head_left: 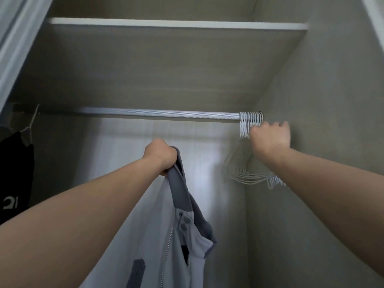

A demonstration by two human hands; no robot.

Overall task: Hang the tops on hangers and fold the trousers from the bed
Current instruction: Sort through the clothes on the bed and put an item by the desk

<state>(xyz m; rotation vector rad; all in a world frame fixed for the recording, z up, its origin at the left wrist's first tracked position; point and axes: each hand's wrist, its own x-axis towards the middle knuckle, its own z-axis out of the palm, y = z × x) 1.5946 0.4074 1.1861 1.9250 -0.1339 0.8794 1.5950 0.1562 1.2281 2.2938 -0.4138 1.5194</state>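
My left hand (160, 155) grips the dark grey collar of a light grey polo top (178, 242), which hangs down from it inside the wardrobe. Several white wire hangers (242, 163) hang bunched at the right end of the metal rail (158, 115). My right hand (270, 138) is raised to the necks of these hangers, its fingers curled around them just below their hooks.
A black garment (14, 177) hangs on a hanger at the rail's far left. A shelf (176, 24) runs above the rail. The wardrobe's right wall (322, 100) stands close beside the hangers, and a door frame (14, 38) rises at the left.
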